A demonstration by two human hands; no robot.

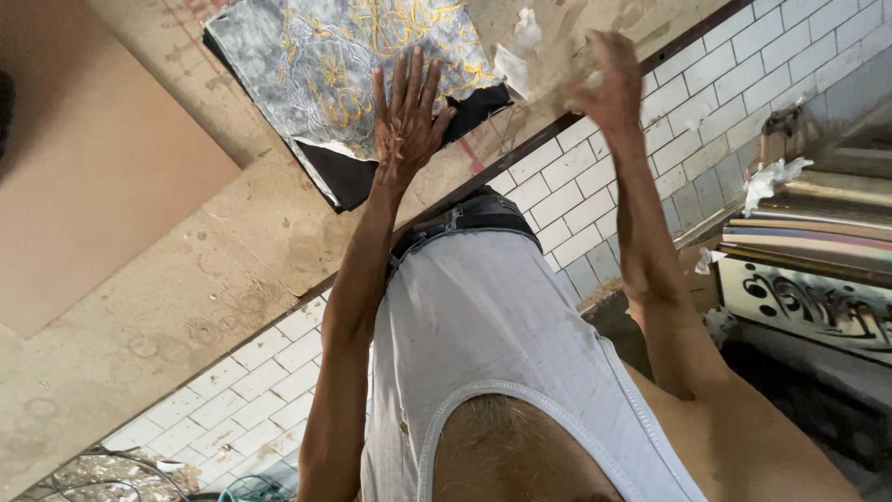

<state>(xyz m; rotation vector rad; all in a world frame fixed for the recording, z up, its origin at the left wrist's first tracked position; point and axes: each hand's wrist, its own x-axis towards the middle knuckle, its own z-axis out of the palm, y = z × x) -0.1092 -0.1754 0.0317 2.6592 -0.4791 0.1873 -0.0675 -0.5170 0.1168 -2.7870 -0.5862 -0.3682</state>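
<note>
Hands apart: left (406,112) flat on painted panel (316,65), right (609,79) perhaps gripping paper.

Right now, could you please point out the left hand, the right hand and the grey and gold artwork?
left hand (406,112): head view, back of the hand.
right hand (609,85): head view, blurred palm.
grey and gold artwork (321,51): head view, painted surface.
</note>
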